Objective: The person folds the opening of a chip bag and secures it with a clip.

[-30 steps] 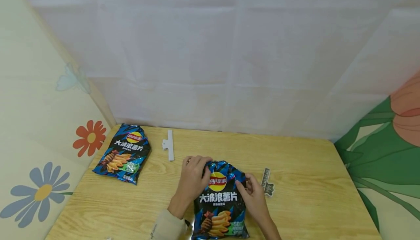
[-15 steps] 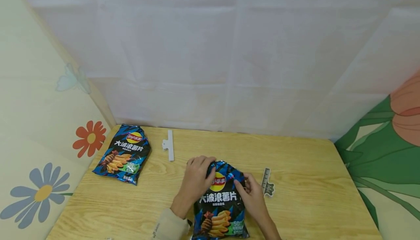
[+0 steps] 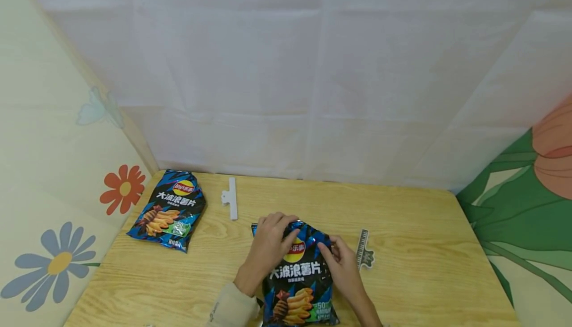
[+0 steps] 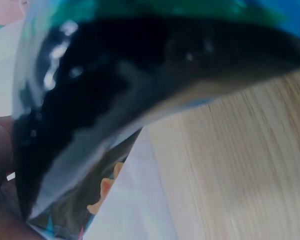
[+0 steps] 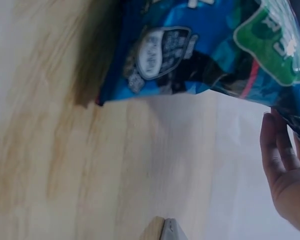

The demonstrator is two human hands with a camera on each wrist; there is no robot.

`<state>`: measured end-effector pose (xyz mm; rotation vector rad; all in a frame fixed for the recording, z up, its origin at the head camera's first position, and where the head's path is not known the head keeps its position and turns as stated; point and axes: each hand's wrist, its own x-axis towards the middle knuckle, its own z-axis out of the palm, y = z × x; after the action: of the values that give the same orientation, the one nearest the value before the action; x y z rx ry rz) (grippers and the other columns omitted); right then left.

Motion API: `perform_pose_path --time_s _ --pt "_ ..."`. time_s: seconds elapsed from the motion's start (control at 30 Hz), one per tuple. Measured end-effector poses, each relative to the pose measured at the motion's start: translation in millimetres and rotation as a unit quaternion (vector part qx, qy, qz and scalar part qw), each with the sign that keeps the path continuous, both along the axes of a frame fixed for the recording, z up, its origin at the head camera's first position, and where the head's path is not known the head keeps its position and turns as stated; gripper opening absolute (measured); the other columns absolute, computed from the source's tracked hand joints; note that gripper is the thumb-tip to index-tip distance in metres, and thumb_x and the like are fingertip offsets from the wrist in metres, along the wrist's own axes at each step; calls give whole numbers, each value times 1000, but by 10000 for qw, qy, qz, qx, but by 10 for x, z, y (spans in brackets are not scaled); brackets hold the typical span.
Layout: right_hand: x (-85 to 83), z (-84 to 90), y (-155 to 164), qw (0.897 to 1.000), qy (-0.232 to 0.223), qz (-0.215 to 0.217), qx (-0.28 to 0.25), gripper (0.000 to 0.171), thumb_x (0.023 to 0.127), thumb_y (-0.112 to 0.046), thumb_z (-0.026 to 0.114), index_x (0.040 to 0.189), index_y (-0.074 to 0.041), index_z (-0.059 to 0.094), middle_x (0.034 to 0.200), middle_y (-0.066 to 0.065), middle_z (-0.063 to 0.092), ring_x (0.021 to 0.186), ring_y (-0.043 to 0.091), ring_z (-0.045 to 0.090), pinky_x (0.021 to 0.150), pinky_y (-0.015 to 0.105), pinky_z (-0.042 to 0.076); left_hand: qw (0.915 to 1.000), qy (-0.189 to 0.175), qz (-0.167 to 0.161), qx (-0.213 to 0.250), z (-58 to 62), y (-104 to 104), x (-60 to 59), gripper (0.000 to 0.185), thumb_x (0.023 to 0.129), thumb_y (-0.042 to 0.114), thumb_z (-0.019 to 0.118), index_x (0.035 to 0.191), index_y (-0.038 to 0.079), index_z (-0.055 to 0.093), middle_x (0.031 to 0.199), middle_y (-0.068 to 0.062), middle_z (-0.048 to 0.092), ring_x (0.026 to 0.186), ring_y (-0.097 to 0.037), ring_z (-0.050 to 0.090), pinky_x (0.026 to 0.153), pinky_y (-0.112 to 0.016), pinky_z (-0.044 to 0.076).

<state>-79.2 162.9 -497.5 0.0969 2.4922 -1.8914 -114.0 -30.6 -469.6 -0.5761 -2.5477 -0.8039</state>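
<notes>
A black and blue chip bag [image 3: 297, 280] lies front up at the near edge of the table. My left hand [image 3: 267, 240] grips its upper left part, with the thumb over the front and the fingers bent across the top edge. On the other side, my right hand [image 3: 346, 267] pinches the upper right edge, thumb in front and fingers behind. The bag's top left corner shows just beyond the left hand. Close up, the bag [image 5: 175, 50] fills the upper right wrist view, and its dark side [image 4: 100, 75] crosses the left wrist view.
A second chip bag [image 3: 169, 210] of the same print lies at the table's far left corner. Beside it is a white bar clip [image 3: 231, 199]. Another clip, black and white [image 3: 364, 250], lies just right of the right hand. A white cloth wall [image 3: 268, 94] stands behind the table [image 3: 424, 257].
My left hand has shifted slightly right across the bag's top, and the top left corner has come into sight. The right hand has edged a little left. The clips and second bag stay put.
</notes>
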Motion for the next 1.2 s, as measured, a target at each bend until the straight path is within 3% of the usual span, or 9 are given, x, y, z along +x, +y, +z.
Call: perform_pose_path --time_s 0.37,0.57,0.77,1.2 --pt "-8 16 50 10000 18 -15 -41 18 99 -10 60 114 -1 64 107 20 70 80 11 74 65 25 58 9977 219 -426 484 -38 -43 -28 14 89 12 73 102 19 75 91 4 67 82 -12 59 76 -33 42" --pt "9 15 74 9986 489 138 -127 15 96 7 53 103 1 65 103 20 68 80 8 73 66 26 58 9955 168 -681 640 -66 -91 -28 18 93 5 67 92 21 75 91 5 64 83 -11 59 78 -33 40" --pt "15 -7 78 9977 672 49 25 19 92 12 55 91 -2 68 98 17 70 72 3 69 63 25 55 9950 76 -728 682 -80 -115 -21 26 94 1 63 86 22 76 92 5 69 86 -13 62 76 -32 39" --pt "24 6 86 9995 175 -107 241 18 93 7 55 92 -3 69 103 17 72 82 5 71 69 23 56 9974 127 -526 480 -126 -139 4 24 91 4 67 86 27 75 90 10 73 84 -10 61 82 -37 40"
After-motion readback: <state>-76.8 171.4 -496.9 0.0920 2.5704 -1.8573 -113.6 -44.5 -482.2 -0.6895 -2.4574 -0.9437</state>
